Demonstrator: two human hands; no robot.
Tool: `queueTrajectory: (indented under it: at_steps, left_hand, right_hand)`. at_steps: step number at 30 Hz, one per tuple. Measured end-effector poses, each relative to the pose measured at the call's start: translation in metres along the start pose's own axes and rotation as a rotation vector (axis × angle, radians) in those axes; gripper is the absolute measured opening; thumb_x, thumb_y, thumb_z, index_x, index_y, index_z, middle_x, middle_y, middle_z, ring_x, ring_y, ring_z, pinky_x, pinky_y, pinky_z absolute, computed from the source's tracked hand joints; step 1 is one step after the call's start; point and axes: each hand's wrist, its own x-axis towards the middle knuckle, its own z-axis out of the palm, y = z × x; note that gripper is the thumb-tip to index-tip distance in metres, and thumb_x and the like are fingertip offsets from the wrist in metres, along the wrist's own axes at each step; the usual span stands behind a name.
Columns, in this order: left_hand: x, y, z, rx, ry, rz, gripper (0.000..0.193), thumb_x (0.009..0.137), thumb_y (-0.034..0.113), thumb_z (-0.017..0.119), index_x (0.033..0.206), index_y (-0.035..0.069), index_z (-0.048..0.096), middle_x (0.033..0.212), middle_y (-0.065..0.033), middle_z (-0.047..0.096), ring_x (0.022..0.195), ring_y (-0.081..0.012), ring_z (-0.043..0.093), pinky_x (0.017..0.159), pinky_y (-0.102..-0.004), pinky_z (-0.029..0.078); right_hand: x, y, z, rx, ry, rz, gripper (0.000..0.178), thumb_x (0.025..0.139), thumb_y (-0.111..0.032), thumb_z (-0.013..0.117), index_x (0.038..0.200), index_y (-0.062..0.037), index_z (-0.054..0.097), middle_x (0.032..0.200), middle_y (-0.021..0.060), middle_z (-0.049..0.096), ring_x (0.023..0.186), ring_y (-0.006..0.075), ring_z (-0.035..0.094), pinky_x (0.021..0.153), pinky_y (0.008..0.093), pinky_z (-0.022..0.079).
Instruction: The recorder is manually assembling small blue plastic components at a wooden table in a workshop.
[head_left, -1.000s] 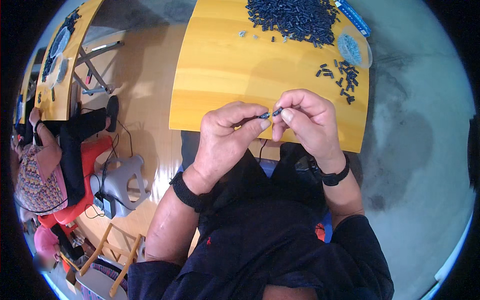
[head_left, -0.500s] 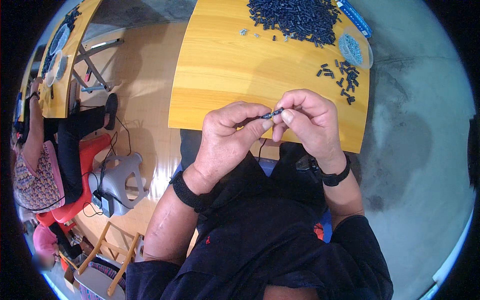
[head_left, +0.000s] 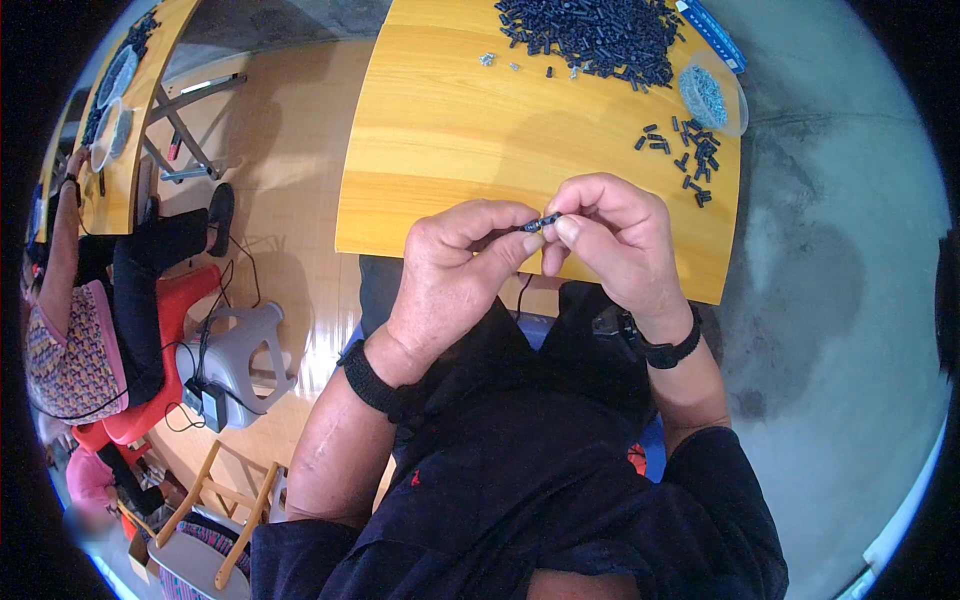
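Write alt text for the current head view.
A person's left hand and right hand pinch a small dark piece by a yellow table's near edge. Beyond lie a large dark pile, a smaller cluster and a clear container of tiny bluish bits; another person sits at left.

Grey stool [head_left: 232, 355] on tan floor [head_left: 310, 150]

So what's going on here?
At a yellow wood-grain table, a person's left hand and right hand pinch small black cylindrical parts end to end between the fingers; whether they're joined, I can't tell. A big heap of loose black parts lies at the far side, with a clear round plastic tub of pale blue bits to its right and a smaller group of black parts nearer.
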Motion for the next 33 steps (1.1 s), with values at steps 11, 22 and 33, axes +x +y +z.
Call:
queueTrajectory:
  at_steps: [11, 22, 33]
  left_hand:
    - [-0.0007, -0.0037, -0.0026, 0.119, 0.027, 0.055, 0.012, 0.083, -0.001, 0.068, 0.095, -0.002, 0.069, 0.082, -0.0064, 0.068, 0.077, -0.0098, 0.063, 0.068, -0.0233, 0.051]
    - [-0.0004, -0.0044, -0.0039, 0.252, 0.021, 0.097, 0.013, 0.082, 0.000, 0.070, 0.094, 0.000, 0.070, 0.086, -0.0053, 0.070, 0.079, -0.0097, 0.063, 0.072, -0.0232, 0.051]
    - [-0.0021, -0.0007, -0.0004, 0.196, 0.043, 0.095, 0.011, 0.083, 0.001, 0.068, 0.093, -0.003, 0.069, 0.079, -0.0079, 0.069, 0.071, -0.0093, 0.063, 0.063, -0.0239, 0.051]
  right_hand:
    - [-0.0002, -0.0004, -0.0046, 0.146, -0.051, 0.149, 0.006, 0.090, -0.004, 0.056, 0.090, 0.0005, 0.060, 0.074, 0.0044, 0.061, 0.057, 0.0099, 0.060, 0.054, 0.0217, 0.048]
    - [0.0005, -0.0048, -0.0030, 0.400, -0.029, 0.312, 0.010, 0.092, -0.007, 0.056, 0.093, 0.0017, 0.059, 0.075, 0.0052, 0.061, 0.054, 0.0132, 0.062, 0.050, 0.0271, 0.053]
    - [0.0008, 0.0014, -0.0072, 0.357, -0.085, 0.319, 0.010, 0.092, -0.009, 0.058, 0.095, 0.0007, 0.060, 0.076, 0.0047, 0.061, 0.053, 0.0106, 0.060, 0.050, 0.0240, 0.053]
